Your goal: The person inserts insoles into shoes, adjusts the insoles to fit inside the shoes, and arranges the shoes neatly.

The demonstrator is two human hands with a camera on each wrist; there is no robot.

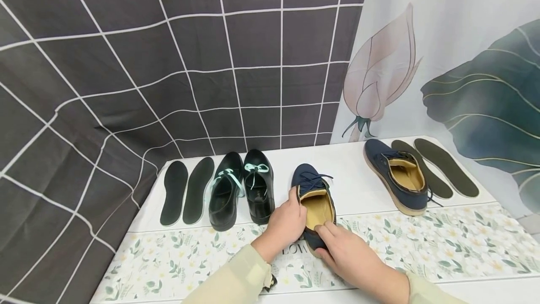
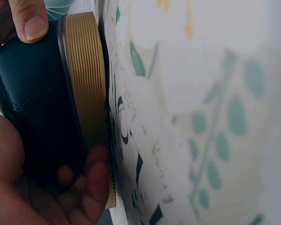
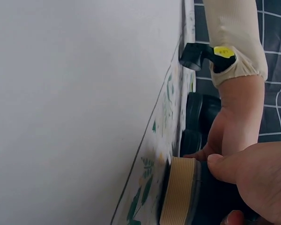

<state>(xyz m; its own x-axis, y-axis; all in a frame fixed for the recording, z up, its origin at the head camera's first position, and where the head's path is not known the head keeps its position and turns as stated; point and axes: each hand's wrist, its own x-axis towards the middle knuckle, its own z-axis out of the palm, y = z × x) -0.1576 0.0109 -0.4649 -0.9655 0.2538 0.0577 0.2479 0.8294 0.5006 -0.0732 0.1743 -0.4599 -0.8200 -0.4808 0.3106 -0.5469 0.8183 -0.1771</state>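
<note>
While the left hand (image 1: pixel 288 222) grips the left side of the middle blue shoe (image 1: pixel 318 204), the right hand (image 1: pixel 349 251) pinches its heel, likely steadying it | shoe: mid desk (image 1: pixel 350 175), toe far | black shoes (image 1: pixel 224 211): left, side by side, presumably as a pair

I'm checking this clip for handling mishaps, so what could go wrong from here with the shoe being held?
The right hand grips the navy shoe at its heel, so a hard squeeze might bend the collar there. The left hand is close to the nearest black shoe and could knock it. The navy shoe's lace has an end sticking out sideways, which may catch on a finger.
</note>
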